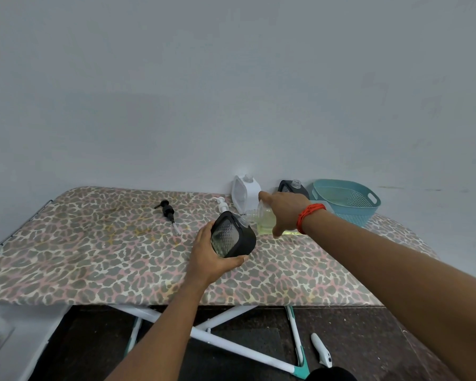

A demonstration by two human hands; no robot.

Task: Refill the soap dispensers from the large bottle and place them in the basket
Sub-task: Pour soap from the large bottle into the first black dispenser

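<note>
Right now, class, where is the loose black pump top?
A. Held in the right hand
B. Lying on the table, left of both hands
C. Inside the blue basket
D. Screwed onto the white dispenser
B: the black pump top lies on the table, well left of the left hand and the right hand.

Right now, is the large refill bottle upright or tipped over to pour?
Tipped. The right hand holds the large bottle on its side, its open neck against the mouth of the black dispenser in the left hand.
</note>
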